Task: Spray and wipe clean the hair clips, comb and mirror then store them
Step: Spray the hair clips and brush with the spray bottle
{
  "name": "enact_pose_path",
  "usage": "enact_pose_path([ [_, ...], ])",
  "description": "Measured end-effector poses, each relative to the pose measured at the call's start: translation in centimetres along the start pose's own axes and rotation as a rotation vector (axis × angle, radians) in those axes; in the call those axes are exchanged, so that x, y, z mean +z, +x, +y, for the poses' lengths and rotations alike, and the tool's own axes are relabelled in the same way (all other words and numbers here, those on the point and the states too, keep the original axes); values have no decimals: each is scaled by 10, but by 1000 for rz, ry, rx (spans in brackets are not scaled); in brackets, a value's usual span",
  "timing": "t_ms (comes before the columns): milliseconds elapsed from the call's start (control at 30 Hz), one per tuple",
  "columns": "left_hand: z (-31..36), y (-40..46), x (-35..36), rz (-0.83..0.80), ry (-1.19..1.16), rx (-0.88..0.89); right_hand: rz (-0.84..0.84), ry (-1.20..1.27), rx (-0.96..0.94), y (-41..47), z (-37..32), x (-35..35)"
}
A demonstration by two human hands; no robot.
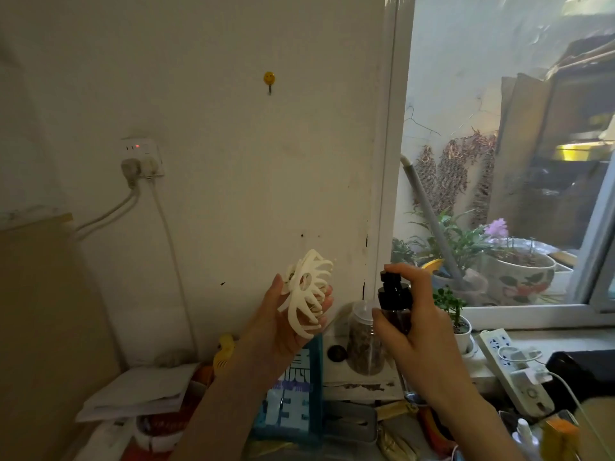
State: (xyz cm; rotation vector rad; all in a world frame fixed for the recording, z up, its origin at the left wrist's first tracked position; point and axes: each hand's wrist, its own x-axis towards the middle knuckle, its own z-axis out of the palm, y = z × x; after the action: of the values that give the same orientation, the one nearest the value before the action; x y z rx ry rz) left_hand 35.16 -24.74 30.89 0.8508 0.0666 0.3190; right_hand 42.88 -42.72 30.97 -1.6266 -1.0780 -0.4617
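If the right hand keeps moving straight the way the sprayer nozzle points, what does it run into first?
Most likely the cream claw clip held in the left hand: the right hand aims the spray bottle leftward at it. Depth between them is unclear.

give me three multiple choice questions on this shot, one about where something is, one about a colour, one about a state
1. Where is the yellow smiley hook?
A. on the wall above the hands
B. on the windowsill
C. on the power strip

2. What colour is the hair clip?
A. black
B. cream white
C. red

3. What is the right hand doing?
A. resting flat and holding nothing
B. gripping the spray bottle, forefinger on its top
C. holding a comb

Answers:
1 A, it is stuck to the wall, high up.
2 B, its prongs look pale cream in the left hand.
3 B, the fingers wrap the dark bottle.
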Motion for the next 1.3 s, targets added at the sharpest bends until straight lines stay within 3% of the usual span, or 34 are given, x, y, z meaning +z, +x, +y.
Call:
enact_pose_path([
  [533, -25, -7, -15, 77, 205, -7, -81, 60, 44, -24, 9, 8],
  [900, -73, -14, -36, 280, 381, 5, -204, 355, 268, -64, 32, 32],
  [1100, -97, -24, -66, 393, 491, 6, -257, 590, 535, -86, 47, 45],
  [1300, -129, -41, -121, 514, 687, -47, -292, 656, 705, -118, 65, 65],
])
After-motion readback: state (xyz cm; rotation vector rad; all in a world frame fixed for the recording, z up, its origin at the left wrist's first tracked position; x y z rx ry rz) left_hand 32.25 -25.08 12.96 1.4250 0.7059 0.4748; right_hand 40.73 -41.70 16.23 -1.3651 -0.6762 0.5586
